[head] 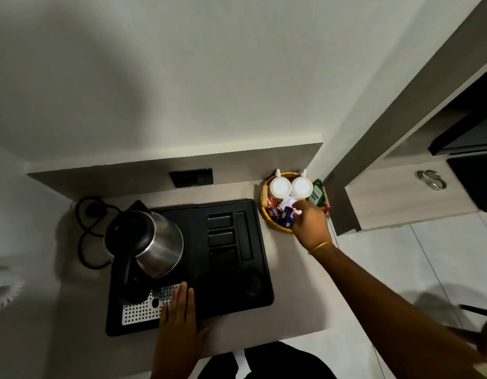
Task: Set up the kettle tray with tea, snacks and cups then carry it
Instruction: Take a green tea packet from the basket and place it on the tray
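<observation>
A black kettle tray (pixel 258 291) lies on the counter, with a steel kettle (pixel 152 242) on its left side and several empty slots (pixel 222 237) on its right. My left hand (pixel 178 313) rests flat on the tray's front edge, over a perforated white grille (pixel 144 307). To the right of the tray stands a wicker basket (pixel 264 192) holding two white cups (pixel 280 187) (pixel 302 187), a green packet (pixel 317 192) and several small sachets (pixel 280 213). My right hand (pixel 309 222) reaches into the basket, fingers closed around pale sachets.
The kettle's black cord (pixel 86 231) coils on the counter left of the tray. A black wall socket (pixel 191 177) sits behind it. A cabinet with a metal handle (pixel 431 179) stands at the right, above a tiled floor. A wall rises right behind the counter.
</observation>
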